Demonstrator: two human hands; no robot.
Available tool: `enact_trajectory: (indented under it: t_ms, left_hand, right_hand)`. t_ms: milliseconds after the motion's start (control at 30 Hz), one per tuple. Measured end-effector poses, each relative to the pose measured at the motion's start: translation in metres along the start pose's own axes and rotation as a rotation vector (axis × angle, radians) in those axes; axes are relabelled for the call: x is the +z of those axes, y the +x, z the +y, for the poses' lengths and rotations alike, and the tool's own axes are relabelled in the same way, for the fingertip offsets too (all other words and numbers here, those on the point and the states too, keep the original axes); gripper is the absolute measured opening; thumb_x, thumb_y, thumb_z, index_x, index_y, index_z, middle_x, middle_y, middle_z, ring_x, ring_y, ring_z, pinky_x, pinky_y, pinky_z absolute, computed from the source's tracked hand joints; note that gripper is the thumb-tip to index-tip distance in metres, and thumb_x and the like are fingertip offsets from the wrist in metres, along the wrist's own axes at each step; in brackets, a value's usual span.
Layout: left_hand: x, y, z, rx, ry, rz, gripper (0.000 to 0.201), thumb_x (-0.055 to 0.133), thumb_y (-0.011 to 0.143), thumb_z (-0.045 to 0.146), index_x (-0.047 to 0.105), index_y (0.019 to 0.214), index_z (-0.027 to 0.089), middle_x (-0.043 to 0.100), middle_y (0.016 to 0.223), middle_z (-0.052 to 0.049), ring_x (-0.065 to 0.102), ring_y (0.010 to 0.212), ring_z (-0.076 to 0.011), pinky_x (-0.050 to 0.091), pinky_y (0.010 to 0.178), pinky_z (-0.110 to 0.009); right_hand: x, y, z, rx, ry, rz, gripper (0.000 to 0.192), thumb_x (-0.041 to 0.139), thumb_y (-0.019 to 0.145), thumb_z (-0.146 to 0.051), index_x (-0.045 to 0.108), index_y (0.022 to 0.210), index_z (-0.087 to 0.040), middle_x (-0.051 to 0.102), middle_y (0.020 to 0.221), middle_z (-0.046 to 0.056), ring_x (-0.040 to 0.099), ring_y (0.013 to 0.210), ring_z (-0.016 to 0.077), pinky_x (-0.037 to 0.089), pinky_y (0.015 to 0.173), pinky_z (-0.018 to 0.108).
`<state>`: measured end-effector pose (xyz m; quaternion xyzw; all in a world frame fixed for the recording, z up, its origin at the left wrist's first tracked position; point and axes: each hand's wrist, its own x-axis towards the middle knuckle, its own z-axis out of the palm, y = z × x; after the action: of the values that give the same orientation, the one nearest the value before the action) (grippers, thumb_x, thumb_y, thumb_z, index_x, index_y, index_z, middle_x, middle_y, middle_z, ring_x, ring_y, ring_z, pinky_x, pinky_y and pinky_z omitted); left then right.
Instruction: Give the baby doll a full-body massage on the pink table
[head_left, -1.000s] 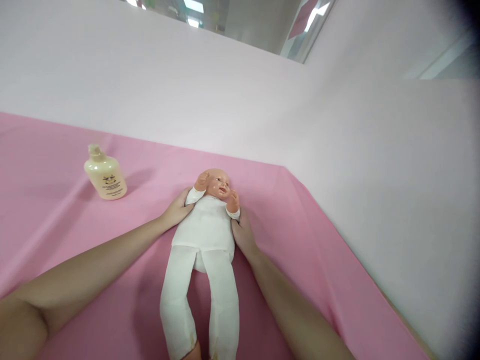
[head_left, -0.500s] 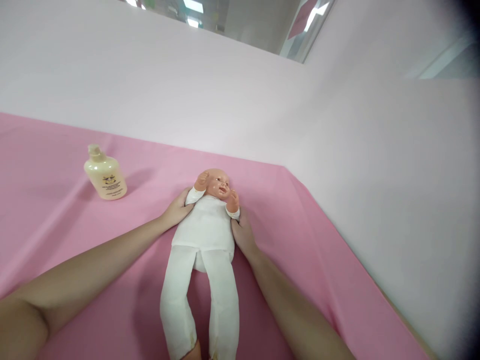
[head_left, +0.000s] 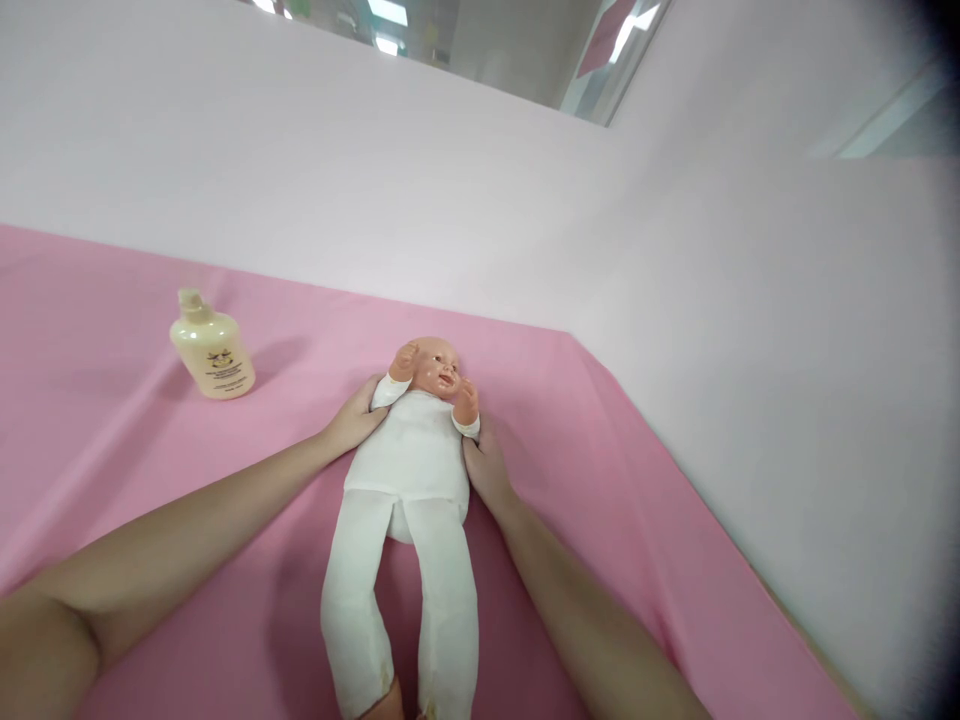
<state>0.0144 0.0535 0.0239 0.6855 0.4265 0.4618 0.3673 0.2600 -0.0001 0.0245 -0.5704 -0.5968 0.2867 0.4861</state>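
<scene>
White-suited plastic baby doll (head_left: 409,470) lies face-up on pink cloth (head_left: 600,480); left hand (head_left: 352,420) and right hand (head_left: 487,465) clasp its sides. Cream lotion bottle (head_left: 212,348) stands well left of fingers.

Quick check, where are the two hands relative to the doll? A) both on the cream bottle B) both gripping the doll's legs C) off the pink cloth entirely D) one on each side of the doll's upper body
D: the left hand cups the doll at one shoulder and the right hand presses its other side, while the cream bottle stands untouched on the pink cloth.
</scene>
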Motion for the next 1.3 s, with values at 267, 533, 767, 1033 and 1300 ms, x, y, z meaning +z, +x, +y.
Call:
enact_trajectory:
  t_ms: [267, 533, 767, 1033, 1300]
  left_hand:
    - [0.0003, 0.0002, 0.0001, -0.001, -0.008, 0.006, 0.057, 0.059, 0.082, 0.036, 0.048, 0.135, 0.018, 0.063, 0.136, -0.012, 0.059, 0.125, -0.0314, 0.045, 0.108, -0.048]
    - [0.0004, -0.0001, 0.0012, -0.006, -0.01, 0.012, 0.057, 0.06, 0.082, 0.036, 0.049, 0.135, 0.017, 0.064, 0.135, -0.012, 0.06, 0.124, -0.0307, 0.046, 0.106, -0.047]
    - [0.0006, 0.0001, 0.0017, 0.006, -0.016, 0.019, 0.055, 0.06, 0.083, 0.033, 0.049, 0.134, 0.017, 0.064, 0.136, -0.012, 0.06, 0.125, -0.0299, 0.046, 0.108, -0.046]
    - [0.0005, 0.0003, -0.0004, -0.004, -0.011, 0.012, 0.056, 0.059, 0.083, 0.035, 0.048, 0.135, 0.018, 0.063, 0.136, -0.012, 0.059, 0.125, -0.0294, 0.046, 0.107, -0.045]
    - [-0.0005, -0.0009, 0.0038, -0.02, 0.005, 0.008, 0.056, 0.059, 0.082, 0.033, 0.048, 0.135, 0.017, 0.063, 0.136, -0.012, 0.059, 0.125, -0.03, 0.046, 0.108, -0.046]
  right_hand:
    - [0.0002, -0.0004, -0.0014, 0.006, 0.007, -0.004, 0.045, 0.049, 0.08, -0.02, 0.059, 0.123, -0.023, 0.066, 0.126, 0.008, 0.061, 0.118, 0.0245, 0.048, 0.107, 0.045]
    - [0.001, -0.0008, -0.0034, 0.004, 0.004, 0.007, 0.044, 0.048, 0.079, -0.021, 0.059, 0.122, -0.022, 0.068, 0.124, 0.009, 0.062, 0.117, 0.0258, 0.049, 0.105, 0.047]
    - [-0.0005, -0.0018, -0.0055, 0.024, -0.011, -0.009, 0.047, 0.048, 0.08, -0.022, 0.057, 0.126, -0.022, 0.065, 0.127, 0.009, 0.06, 0.12, 0.0258, 0.046, 0.109, 0.046]
    - [0.0002, -0.0012, -0.0018, 0.033, 0.015, -0.009, 0.046, 0.05, 0.08, -0.023, 0.058, 0.125, -0.023, 0.066, 0.128, 0.008, 0.06, 0.121, 0.0254, 0.045, 0.109, 0.046]
    - [0.0, -0.002, -0.0035, 0.027, 0.01, -0.013, 0.045, 0.05, 0.081, -0.022, 0.057, 0.125, -0.022, 0.065, 0.128, 0.009, 0.06, 0.121, 0.0254, 0.045, 0.109, 0.047]
